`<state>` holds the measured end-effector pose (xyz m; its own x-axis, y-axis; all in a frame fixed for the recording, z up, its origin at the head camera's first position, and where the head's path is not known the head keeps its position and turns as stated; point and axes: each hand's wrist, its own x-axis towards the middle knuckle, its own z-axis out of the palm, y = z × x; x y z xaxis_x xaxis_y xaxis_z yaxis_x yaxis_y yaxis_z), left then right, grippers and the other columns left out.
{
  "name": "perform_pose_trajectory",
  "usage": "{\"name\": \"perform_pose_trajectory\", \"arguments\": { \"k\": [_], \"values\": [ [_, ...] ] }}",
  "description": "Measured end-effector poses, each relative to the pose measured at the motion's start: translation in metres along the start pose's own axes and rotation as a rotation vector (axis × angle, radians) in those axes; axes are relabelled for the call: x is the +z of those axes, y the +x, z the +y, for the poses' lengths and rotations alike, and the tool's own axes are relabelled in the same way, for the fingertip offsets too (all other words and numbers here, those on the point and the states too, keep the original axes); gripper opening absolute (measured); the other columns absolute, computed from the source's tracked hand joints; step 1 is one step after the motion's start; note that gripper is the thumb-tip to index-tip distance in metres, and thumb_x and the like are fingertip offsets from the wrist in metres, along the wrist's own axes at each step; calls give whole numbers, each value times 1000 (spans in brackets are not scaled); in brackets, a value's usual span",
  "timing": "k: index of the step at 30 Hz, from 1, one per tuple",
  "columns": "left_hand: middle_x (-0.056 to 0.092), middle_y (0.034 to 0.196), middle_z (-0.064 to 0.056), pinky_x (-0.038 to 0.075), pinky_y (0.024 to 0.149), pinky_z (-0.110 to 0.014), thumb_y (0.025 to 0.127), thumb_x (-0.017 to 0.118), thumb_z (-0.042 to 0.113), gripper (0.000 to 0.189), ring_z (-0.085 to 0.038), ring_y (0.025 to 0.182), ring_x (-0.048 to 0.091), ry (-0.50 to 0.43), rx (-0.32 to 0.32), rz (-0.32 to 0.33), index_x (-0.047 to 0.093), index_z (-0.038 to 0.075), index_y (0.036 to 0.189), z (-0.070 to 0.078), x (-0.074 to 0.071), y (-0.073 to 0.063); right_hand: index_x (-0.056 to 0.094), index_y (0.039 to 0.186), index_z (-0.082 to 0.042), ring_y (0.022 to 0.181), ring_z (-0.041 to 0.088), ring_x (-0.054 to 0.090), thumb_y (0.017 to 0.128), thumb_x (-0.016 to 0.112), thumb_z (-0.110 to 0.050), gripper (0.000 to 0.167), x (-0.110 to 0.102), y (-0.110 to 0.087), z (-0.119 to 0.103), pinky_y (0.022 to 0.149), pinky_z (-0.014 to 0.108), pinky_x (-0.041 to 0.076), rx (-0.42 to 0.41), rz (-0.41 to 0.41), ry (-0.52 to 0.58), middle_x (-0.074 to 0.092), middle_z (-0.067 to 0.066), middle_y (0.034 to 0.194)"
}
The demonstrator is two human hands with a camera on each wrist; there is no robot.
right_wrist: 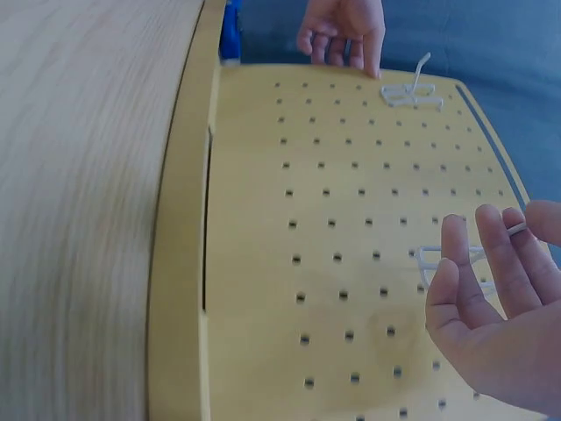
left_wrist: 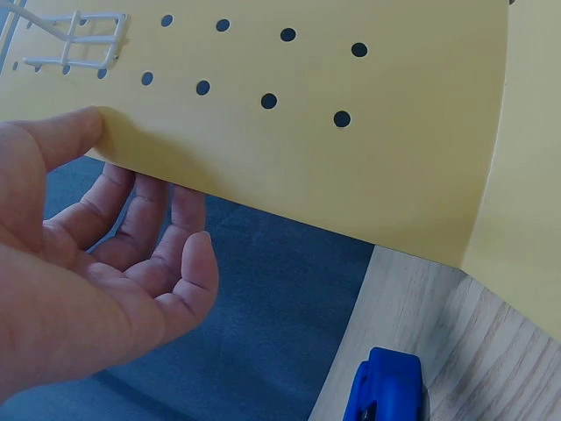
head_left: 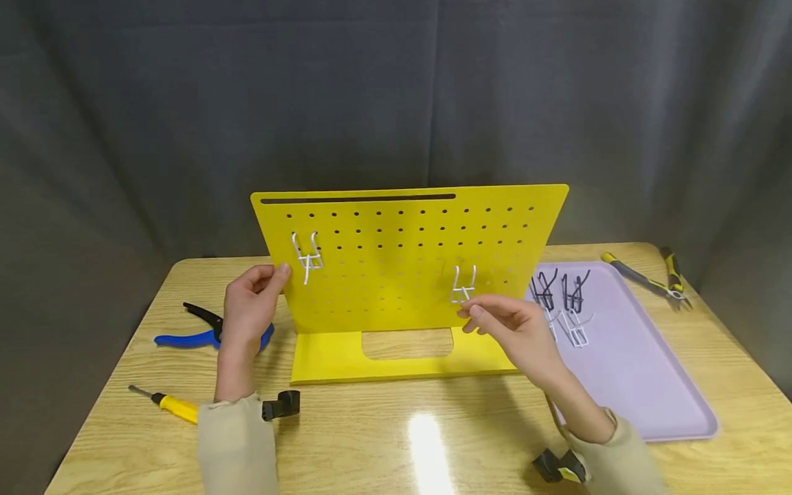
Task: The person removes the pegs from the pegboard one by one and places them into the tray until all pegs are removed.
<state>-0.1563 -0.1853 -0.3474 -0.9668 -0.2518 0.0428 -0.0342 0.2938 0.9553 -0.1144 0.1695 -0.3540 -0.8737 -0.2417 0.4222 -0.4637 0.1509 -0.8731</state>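
A yellow metal pegboard (head_left: 402, 292) stands upright on its folded base. My left hand (head_left: 249, 306) grips its left edge, the thumb in front and the fingers behind, as the left wrist view shows. Beside that thumb a white wire hook (head_left: 309, 260) hangs in the upper left holes, its prong sticking out. Lower on the right side, a second white wire hook (head_left: 463, 283) lies against the board. My right hand (head_left: 516, 333) pinches this hook's prong between thumb and forefinger, and the fingers partly cover the hook in the right wrist view (right_wrist: 429, 254).
A lilac tray (head_left: 637, 371) on the right holds several black hooks (head_left: 572, 292) and white hooks (head_left: 577, 333). Pliers (head_left: 643, 280) and another yellow-black tool (head_left: 671, 268) lie beyond it. Blue-handled clippers (head_left: 188, 339) and a yellow screwdriver (head_left: 176, 407) lie at left. A dark curtain (head_left: 371, 89) hangs behind.
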Motion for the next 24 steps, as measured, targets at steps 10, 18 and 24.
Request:
{"name": "perform_pose_trajectory", "arguments": {
  "k": [10, 18, 24],
  "values": [
    [59, 106, -14, 38, 90, -34, 95, 57, 41, 49, -29, 102, 55, -2, 0, -3, 60, -3, 119, -1, 1, 1, 65, 104, 9, 75, 16, 67, 95, 55, 3, 15, -37, -18, 5, 68, 25, 51, 70, 85, 0, 72, 0, 93],
    [58, 104, -13, 38, 90, -34, 96, 57, 40, 49, -31, 103, 54, -11, 2, -4, 59, -3, 118, -1, 1, 2, 66, 105, 9, 75, 13, 69, 95, 55, 1, 16, -66, -25, 8, 67, 23, 52, 89, 142, -3, 73, -2, 93],
    [57, 102, -13, 38, 89, -33, 95, 57, 40, 49, -32, 103, 53, -21, -4, -9, 59, -4, 118, 0, 0, 2, 65, 107, 10, 74, 11, 69, 95, 55, 1, 18, -90, -37, 12, 68, 21, 52, 135, 209, -4, 73, -4, 92]
  ]
}}
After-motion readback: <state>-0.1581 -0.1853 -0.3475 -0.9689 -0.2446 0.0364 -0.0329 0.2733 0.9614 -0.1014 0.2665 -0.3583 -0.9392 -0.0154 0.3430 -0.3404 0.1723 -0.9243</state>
